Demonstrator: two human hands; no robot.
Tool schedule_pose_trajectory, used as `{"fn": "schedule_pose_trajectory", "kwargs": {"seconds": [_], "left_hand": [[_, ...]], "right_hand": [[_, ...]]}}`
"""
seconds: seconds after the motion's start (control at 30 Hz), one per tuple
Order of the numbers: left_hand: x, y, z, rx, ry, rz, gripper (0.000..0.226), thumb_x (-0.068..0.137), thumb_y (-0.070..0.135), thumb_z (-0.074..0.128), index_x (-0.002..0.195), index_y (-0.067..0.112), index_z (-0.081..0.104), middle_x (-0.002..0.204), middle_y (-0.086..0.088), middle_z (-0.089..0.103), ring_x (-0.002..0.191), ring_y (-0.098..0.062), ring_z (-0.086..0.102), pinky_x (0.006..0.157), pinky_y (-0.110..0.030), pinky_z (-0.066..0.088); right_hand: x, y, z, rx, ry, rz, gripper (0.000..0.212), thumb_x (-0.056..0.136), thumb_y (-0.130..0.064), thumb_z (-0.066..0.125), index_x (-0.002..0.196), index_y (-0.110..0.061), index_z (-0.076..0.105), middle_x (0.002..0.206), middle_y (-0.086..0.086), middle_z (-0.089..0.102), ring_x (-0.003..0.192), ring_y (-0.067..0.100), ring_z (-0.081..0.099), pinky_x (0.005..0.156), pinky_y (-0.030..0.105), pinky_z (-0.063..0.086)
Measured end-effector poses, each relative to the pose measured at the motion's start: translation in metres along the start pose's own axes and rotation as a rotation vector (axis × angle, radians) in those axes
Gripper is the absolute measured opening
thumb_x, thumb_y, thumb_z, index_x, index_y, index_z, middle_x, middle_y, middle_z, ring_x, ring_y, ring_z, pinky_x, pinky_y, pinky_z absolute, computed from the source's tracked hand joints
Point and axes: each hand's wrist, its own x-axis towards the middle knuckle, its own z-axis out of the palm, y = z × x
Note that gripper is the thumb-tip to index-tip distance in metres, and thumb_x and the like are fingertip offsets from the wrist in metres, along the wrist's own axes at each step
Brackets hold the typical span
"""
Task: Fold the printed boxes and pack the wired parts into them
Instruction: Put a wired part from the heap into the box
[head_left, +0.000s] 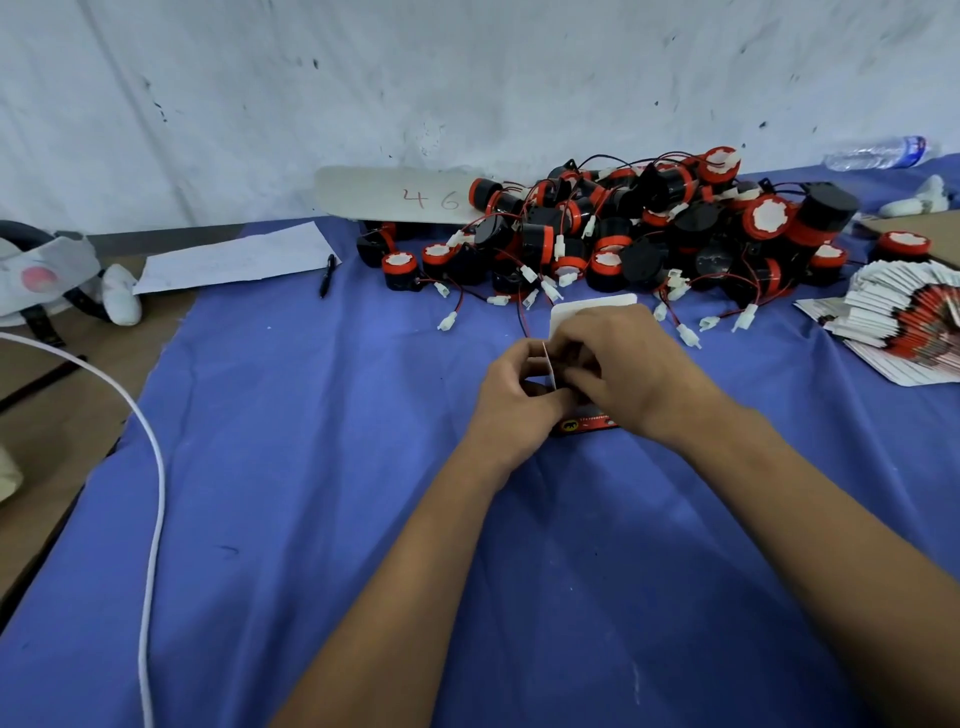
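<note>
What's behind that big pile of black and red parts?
Behind the pile of parts lies a pale board marked 46, against the white wall. Its right end is hidden by the pile.

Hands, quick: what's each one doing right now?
Left hand: grips the printed box.
Right hand: fingers curled on the same box, folding it.

Handwritten red number "46" on pale flat oval board leaning at wall, 12 o'clock of blue cloth. Small black animal emblem, no readable letters, on red printed edge of cardboard box under hands. Print on fanned stack of flat red-and-white box blanks, 3 o'clock, too blurred to read. Label on clear plastic bottle, 2 o'clock, illegible.
</note>
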Motion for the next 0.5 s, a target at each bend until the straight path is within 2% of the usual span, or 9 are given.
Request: {"fn": "schedule_pose_trajectory", "kwargs": {"seconds": [0.13,0.2,0.3,0.4,0.5], "left_hand": [[-0.001,0.002,-0.005,-0.007,-0.070,0.007,0.039,0.086,-0.003,0.073,0.119,0.017,0.064,0.116,-0.004,0.072,0.084,-0.017,0.071,0.078,-0.032,0.062],[-0.001,0.002,-0.009,-0.016,-0.121,0.001,0.043,0.085,-0.003,0.076,0.121,0.015,0.063,0.116,-0.008,0.072,0.090,-0.020,0.072,0.083,-0.034,0.062],[-0.002,0.001,-0.012,0.003,-0.131,0.025,0.047,0.081,-0.005,0.082,0.121,0.010,0.061,0.108,-0.012,0.073,0.086,-0.019,0.072,0.082,-0.036,0.063],[-0.001,0.000,-0.009,0.020,-0.115,0.034,0.048,0.080,-0.006,0.082,0.121,0.009,0.061,0.112,-0.013,0.071,0.082,-0.021,0.071,0.083,-0.043,0.064],[0.000,-0.002,-0.008,0.022,-0.111,0.024,0.050,0.081,-0.006,0.081,0.123,0.012,0.062,0.116,-0.011,0.071,0.084,-0.023,0.074,0.084,-0.046,0.064]], "right_hand": [[-0.002,0.000,0.006,-0.021,0.043,0.033,0.012,0.083,0.001,0.068,0.078,-0.009,0.072,0.078,0.001,0.067,0.077,0.022,0.061,0.068,0.035,0.050],[-0.002,-0.001,0.007,-0.021,0.030,0.035,0.013,0.087,-0.003,0.068,0.081,-0.010,0.077,0.085,0.004,0.069,0.081,0.024,0.063,0.071,0.039,0.052],[-0.004,0.000,0.006,0.026,-0.006,0.026,0.016,0.092,-0.007,0.066,0.088,-0.012,0.081,0.092,0.006,0.071,0.087,0.025,0.064,0.075,0.042,0.053],[-0.009,0.000,0.006,0.031,0.030,0.058,0.016,0.085,-0.002,0.068,0.082,-0.014,0.079,0.082,0.001,0.071,0.077,0.022,0.063,0.071,0.040,0.052],[-0.009,-0.004,0.009,0.018,0.096,0.094,0.018,0.078,0.005,0.064,0.072,-0.011,0.071,0.070,-0.001,0.067,0.069,0.020,0.058,0.063,0.032,0.045]]}}
